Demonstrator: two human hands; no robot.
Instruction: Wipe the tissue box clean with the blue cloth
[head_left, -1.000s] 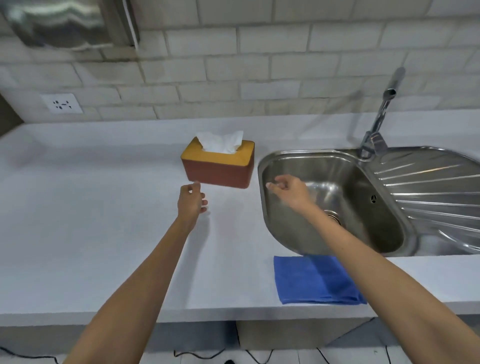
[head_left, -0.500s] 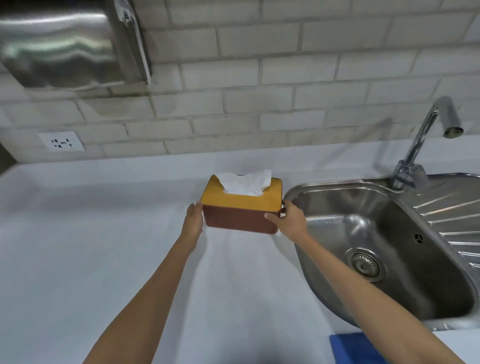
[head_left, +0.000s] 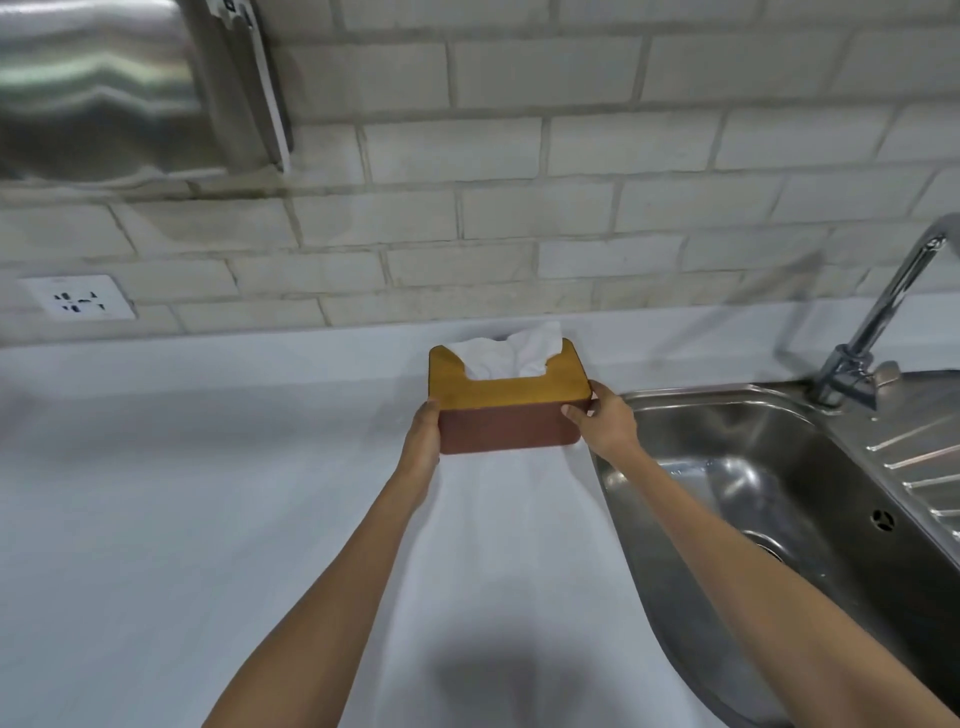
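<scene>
The tissue box (head_left: 506, 423) has a reddish-brown body, a yellow wooden lid and white tissue sticking out of the top. It is on the white counter, near the back wall and just left of the sink. My left hand (head_left: 426, 434) presses against its left end. My right hand (head_left: 602, 421) grips its right end, thumb on the front face. Both hands hold the box between them. The blue cloth is out of view.
A steel sink (head_left: 769, 499) with a drainboard lies right of the box, its tap (head_left: 883, 317) at the back right. A steel wall dispenser (head_left: 130, 88) hangs top left. A wall socket (head_left: 78, 299) is on the brick wall. White counter (head_left: 182, 519) spreads to the left.
Both hands reached forward from open air and closed on the ends of the tissue box. The view moved closer and forward, and the blue cloth dropped out of the frame.
</scene>
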